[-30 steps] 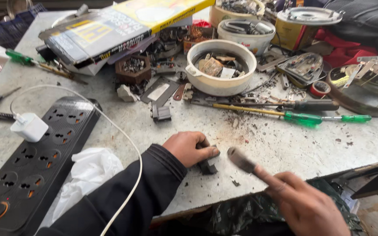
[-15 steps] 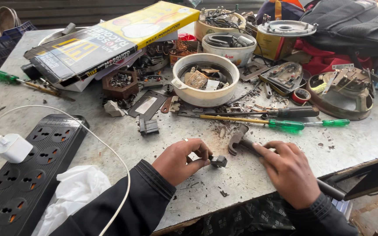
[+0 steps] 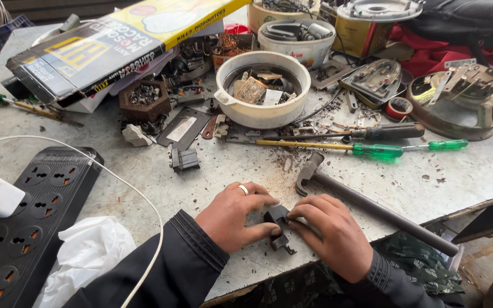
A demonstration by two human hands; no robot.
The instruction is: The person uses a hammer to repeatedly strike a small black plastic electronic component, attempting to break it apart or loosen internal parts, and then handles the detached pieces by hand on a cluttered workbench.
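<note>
Both hands at the table's near edge. The left hand (image 3: 232, 219) and right hand (image 3: 331, 236) pinch a small black part (image 3: 276, 219) between their fingertips, resting it on the table (image 3: 475, 165). A hammer (image 3: 366, 202) lies just beside, set down; the part appears still in hand, unfinished.

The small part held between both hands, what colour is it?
Black, or very dark grey; the small part shows best in the head view.
</note>
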